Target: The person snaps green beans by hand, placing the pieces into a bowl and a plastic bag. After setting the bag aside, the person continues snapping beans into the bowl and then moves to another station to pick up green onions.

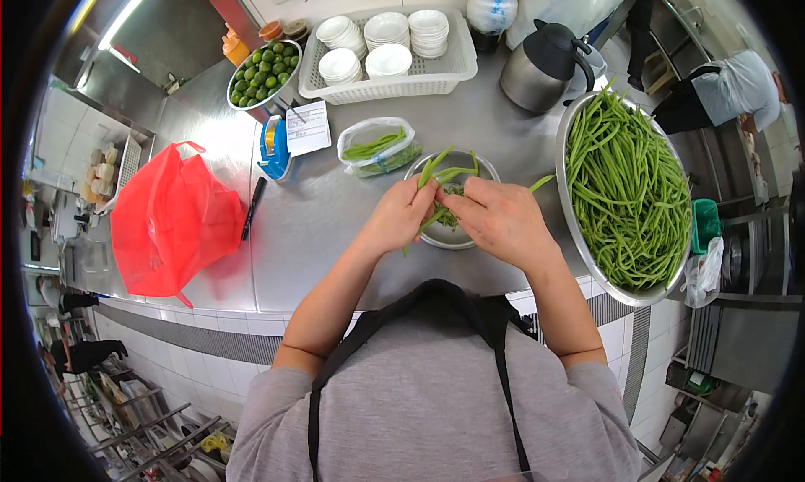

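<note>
Over a small steel bowl [492,170] on the metal counter, both my hands are closed on long green beans. My left hand [402,213] pinches several beans [430,165] that stick up past its fingers. Close beside it, my right hand [503,222] grips beans too, and one bean end pokes out at its right. Small green bits lie in the bowl under my fingers. A large steel basin [579,255] heaped with green beans [625,188] stands to the right. Behind my left hand, an open plastic bag [381,146] holds more beans.
A red bag [172,222], black marker [253,208] and blue tape dispenser [272,149] lie to the left. Behind are a container of limes [264,75], a basket [428,86] of stacked white dishes and a steel jug [541,67]. Another person [734,88] stands at the far right.
</note>
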`<state>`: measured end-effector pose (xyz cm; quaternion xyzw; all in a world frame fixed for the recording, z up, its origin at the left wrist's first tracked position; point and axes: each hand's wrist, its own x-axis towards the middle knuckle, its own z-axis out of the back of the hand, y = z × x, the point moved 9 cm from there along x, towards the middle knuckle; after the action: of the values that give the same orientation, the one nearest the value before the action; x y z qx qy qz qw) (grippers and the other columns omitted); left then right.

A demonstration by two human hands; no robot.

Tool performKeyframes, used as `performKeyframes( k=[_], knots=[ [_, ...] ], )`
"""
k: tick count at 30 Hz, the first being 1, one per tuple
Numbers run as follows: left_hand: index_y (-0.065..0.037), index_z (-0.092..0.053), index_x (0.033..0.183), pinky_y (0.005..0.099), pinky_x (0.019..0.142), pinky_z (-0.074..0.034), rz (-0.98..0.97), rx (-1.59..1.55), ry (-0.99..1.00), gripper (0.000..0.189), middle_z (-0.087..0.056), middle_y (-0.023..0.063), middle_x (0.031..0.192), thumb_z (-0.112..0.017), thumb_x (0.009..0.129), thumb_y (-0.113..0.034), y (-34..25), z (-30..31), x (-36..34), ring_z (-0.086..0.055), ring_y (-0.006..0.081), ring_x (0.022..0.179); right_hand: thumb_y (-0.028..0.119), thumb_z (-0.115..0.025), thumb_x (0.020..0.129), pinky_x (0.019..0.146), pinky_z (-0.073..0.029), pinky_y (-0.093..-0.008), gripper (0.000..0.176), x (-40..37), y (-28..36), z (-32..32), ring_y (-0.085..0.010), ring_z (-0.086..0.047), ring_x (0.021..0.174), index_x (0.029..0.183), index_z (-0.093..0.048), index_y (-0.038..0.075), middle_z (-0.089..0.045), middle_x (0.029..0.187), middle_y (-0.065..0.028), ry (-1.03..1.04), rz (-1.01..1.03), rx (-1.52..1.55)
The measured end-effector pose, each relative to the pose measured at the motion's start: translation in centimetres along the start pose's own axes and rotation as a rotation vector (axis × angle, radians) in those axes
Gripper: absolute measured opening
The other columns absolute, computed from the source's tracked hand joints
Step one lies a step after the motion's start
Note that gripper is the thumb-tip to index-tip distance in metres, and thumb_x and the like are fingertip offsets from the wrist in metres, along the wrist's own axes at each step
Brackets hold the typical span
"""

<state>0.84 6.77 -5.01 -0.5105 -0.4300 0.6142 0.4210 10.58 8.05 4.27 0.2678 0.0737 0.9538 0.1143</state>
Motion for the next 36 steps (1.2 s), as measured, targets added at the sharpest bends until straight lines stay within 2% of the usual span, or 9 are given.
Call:
performKeyframes(
  k=[4, 6, 7, 9, 15, 19, 25, 28, 36],
  knots=[
    [-0.003, -0.049, 0.082, 0.0224, 0.033, -0.030, -0.023, 0.015, 0.027, 0.030, -0.033, -0.0040, 0.050, -0.035, 0.095, -0.026, -0.1, 0.2, 0.0, -0.034, 0.0058, 0.037, 0.008, -0.065, 0.068, 0.048, -0.042, -0.0296, 0.023, -0.8, -1.0, -1.3, -0.0167, -0.052, 0.059, 0.091, -0.064, 0.010, -0.047, 0.071, -0.0031, 0.007, -0.078, 0.186],
    [-0.003, -0.049, 0.082, 0.0220, 0.033, -0.030, -0.017, -0.068, 0.051, 0.030, -0.034, -0.0040, 0.050, -0.036, 0.096, -0.026, 0.0, 0.1, 0.1, -0.034, 0.0055, 0.037, 0.005, -0.067, 0.069, 0.050, -0.038, -0.0263, 0.017, -1.3, -2.9, -1.6, -0.0130, -0.048, 0.058, 0.086, -0.065, 0.007, -0.047, 0.072, -0.0024, -0.119, -0.215, 0.617],
    [-0.003, -0.049, 0.083, 0.0216, 0.033, -0.029, -0.012, -0.149, 0.074, 0.029, -0.034, -0.0040, 0.051, -0.036, 0.096, -0.026, 0.1, 0.0, 0.2, -0.034, 0.0052, 0.036, 0.005, -0.067, 0.069, 0.050, -0.038, -0.0263, 0.017, -1.4, -2.9, -1.6, -0.0130, -0.048, 0.058, 0.086, -0.065, 0.007, -0.047, 0.072, -0.0024, -0.118, -0.215, 0.616],
    [-0.002, -0.050, 0.084, 0.0220, 0.034, -0.030, -0.011, -0.179, 0.099, 0.030, -0.035, -0.0036, 0.051, -0.036, 0.096, -0.026, 0.1, -0.2, 0.3, -0.034, 0.0059, 0.037, 0.004, -0.068, 0.072, 0.052, -0.034, -0.0236, 0.012, -2.1, -3.9, -2.9, -0.0088, -0.043, 0.059, 0.084, -0.065, 0.005, -0.047, 0.073, -0.0005, -0.074, -0.417, 0.948],
    [-0.005, -0.049, 0.086, 0.0211, 0.033, -0.027, 0.009, -0.403, 0.091, 0.027, -0.036, -0.0034, 0.052, -0.037, 0.096, -0.027, 0.8, -1.1, 0.7, -0.032, 0.0064, 0.035, 0.006, -0.067, 0.076, 0.052, -0.034, -0.0216, 0.009, -2.7, -4.9, -4.2, -0.0065, -0.043, 0.059, 0.084, -0.065, 0.003, -0.047, 0.073, 0.0006, -0.203, -0.565, 1.124],
    [-0.005, -0.048, 0.088, 0.0228, 0.035, -0.029, -0.012, -0.821, -0.063, 0.026, -0.036, -0.0018, 0.054, -0.036, 0.096, -0.027, 1.2, -0.7, 0.8, -0.033, 0.0091, 0.036, 0.006, -0.067, 0.075, 0.051, -0.037, -0.0222, 0.010, -2.6, -4.3, -3.3, -0.0080, -0.046, 0.058, 0.085, -0.066, 0.004, -0.049, 0.071, -0.0010, -0.278, -0.619, 0.888],
    [-0.006, -0.047, 0.091, 0.0236, 0.039, -0.031, -0.131, -0.950, -0.158, 0.024, -0.038, -0.0001, 0.056, -0.035, 0.096, -0.026, 1.1, -0.1, 1.2, -0.034, 0.0105, 0.038, 0.005, -0.068, 0.072, 0.051, -0.042, -0.0261, 0.013, -2.7, -1.9, -1.9, -0.0149, -0.054, 0.057, 0.084, -0.066, 0.006, -0.054, 0.072, -0.0059, -0.366, -0.437, 0.569],
    [-0.007, -0.046, 0.092, 0.0233, 0.040, -0.032, -0.085, -1.071, -0.214, 0.024, -0.039, 0.0011, 0.058, -0.035, 0.096, -0.028, 1.5, 0.6, 1.3, -0.037, 0.0103, 0.042, 0.005, -0.068, 0.071, 0.051, -0.043, -0.0276, 0.014, -3.0, -3.1, -1.6, -0.0169, -0.055, 0.057, 0.085, -0.066, 0.007, -0.055, 0.071, -0.0063, -0.308, -0.505, 0.390],
    [-0.008, -0.044, 0.094, 0.0224, 0.041, -0.032, -0.203, -1.103, -0.245, 0.025, -0.041, 0.0022, 0.059, -0.033, 0.097, -0.030, 1.3, 0.6, 1.3, -0.038, 0.0103, 0.045, 0.010, -0.068, 0.072, 0.050, -0.043, -0.0278, 0.014, -2.3, -2.1, -3.2, -0.0164, -0.055, 0.057, 0.084, -0.064, 0.003, -0.055, 0.070, -0.0065, -0.171, -0.534, 0.638]
  ],
)
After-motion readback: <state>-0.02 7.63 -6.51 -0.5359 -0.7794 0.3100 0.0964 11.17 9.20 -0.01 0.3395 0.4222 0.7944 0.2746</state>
